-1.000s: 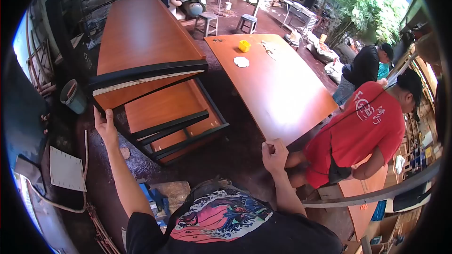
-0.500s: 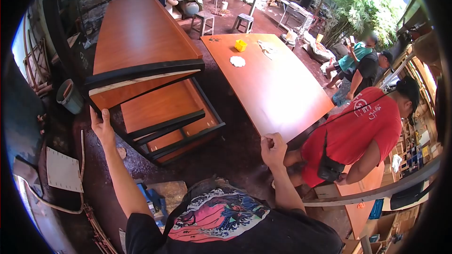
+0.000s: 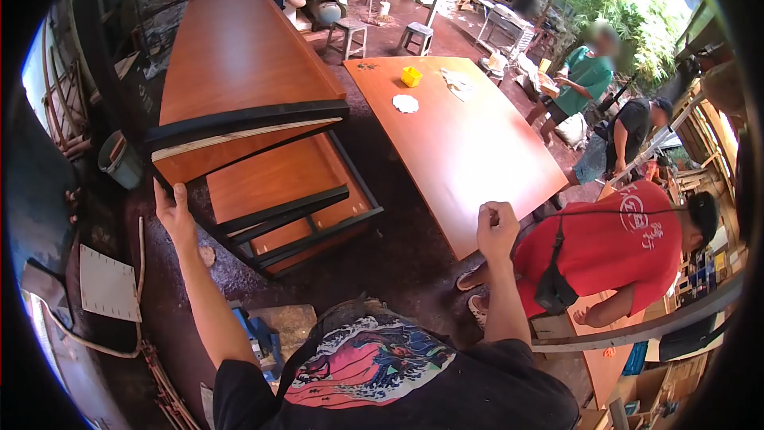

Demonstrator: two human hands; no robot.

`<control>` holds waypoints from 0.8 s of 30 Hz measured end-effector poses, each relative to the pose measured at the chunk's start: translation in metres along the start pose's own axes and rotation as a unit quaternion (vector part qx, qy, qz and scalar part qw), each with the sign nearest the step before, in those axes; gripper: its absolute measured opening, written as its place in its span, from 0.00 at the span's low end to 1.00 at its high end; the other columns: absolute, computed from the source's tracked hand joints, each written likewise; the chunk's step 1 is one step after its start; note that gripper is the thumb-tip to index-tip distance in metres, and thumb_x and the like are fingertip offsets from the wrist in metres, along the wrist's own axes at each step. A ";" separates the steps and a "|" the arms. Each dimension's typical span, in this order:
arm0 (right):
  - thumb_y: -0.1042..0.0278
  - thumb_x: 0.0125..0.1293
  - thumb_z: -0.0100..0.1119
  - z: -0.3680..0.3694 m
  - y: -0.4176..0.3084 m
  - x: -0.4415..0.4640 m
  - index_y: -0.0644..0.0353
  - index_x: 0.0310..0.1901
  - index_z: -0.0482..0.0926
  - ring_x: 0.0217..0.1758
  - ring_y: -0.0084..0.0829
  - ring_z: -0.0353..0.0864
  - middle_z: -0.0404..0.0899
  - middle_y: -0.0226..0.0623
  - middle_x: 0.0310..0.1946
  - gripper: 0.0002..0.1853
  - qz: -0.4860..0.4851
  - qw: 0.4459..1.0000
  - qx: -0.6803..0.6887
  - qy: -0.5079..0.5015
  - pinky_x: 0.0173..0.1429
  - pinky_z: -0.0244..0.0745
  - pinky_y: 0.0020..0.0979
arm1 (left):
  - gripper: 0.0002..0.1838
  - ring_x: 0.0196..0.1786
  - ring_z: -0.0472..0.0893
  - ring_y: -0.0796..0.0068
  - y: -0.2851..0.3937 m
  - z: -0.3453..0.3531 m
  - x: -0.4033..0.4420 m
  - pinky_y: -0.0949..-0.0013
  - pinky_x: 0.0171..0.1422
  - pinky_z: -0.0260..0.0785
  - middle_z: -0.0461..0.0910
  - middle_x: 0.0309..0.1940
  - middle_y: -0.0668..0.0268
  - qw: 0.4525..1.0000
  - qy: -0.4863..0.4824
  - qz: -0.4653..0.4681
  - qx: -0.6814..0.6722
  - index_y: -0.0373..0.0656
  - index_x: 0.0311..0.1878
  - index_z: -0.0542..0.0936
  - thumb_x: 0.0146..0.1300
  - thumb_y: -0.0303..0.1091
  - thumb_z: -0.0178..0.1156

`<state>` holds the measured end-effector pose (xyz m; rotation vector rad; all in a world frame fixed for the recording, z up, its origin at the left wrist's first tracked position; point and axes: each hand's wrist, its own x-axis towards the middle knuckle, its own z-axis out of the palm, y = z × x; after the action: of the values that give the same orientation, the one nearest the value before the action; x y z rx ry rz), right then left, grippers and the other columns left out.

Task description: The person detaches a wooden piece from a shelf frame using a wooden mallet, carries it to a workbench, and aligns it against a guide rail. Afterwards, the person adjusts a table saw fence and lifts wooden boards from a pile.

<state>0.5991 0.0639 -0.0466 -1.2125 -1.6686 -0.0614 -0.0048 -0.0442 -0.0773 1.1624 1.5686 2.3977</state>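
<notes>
My left hand (image 3: 177,215) is at the lower front corner of a large wooden furniture piece (image 3: 247,56) with an orange-brown face and black frame edges. Its fingers are stretched upward and the thumb stands apart; whether it bears on the frame I cannot tell. My right hand (image 3: 497,231) is raised with curled fingers near the front edge of an orange-brown panel (image 3: 477,151). What those fingers hold, if anything, is hidden. On the panel are a yellow container (image 3: 411,76), a white round pad (image 3: 405,103) and a pale cloth (image 3: 457,84).
A person in a red shirt (image 3: 605,239) bends over a board at the right. Farther off are a person in black (image 3: 633,131) and one in green (image 3: 587,80). Two stools (image 3: 347,36) stand behind the panel. A bucket (image 3: 122,161) is at the left.
My right hand has moved right and slightly up, away from the panel's front corner. The person in red has shifted right, and the one in green has straightened up. My left hand stays put.
</notes>
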 end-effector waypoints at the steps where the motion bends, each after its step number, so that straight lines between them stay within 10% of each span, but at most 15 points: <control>1: 0.75 0.64 0.67 0.000 0.004 0.005 0.59 0.36 0.82 0.21 0.30 0.73 0.80 0.37 0.28 0.02 -0.001 1.000 -0.004 0.003 0.27 0.68 0.34 | 0.39 0.67 0.75 0.72 -0.013 -0.010 0.000 0.68 0.74 0.64 0.75 0.69 0.55 1.000 0.004 -0.013 -0.003 0.26 0.78 0.61 0.74 0.37 0.67; 13: 0.76 0.68 0.59 -0.053 0.155 0.136 0.62 0.49 0.82 0.36 0.42 0.84 0.82 0.47 0.40 0.10 -0.032 0.986 -0.149 0.062 0.41 0.77 0.40 | 0.40 0.73 0.69 0.65 -0.047 -0.033 0.002 0.62 0.83 0.50 0.73 0.72 0.52 0.989 0.062 -0.023 0.131 0.27 0.79 0.62 0.76 0.47 0.63; 24: 0.76 0.63 0.54 -0.184 0.331 0.408 0.45 0.54 0.85 0.57 0.50 0.82 0.84 0.37 0.51 0.21 -0.041 0.872 -0.478 -0.096 0.59 0.80 0.50 | 0.37 0.66 0.72 0.70 -0.046 -0.056 -0.001 0.68 0.72 0.62 0.70 0.72 0.57 0.975 0.110 -0.090 0.169 0.34 0.82 0.59 0.85 0.54 0.44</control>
<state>0.9804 0.3992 0.1817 -1.9050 -1.9165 -0.9450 -0.0540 -0.0658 -0.1262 0.7647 2.1153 2.2661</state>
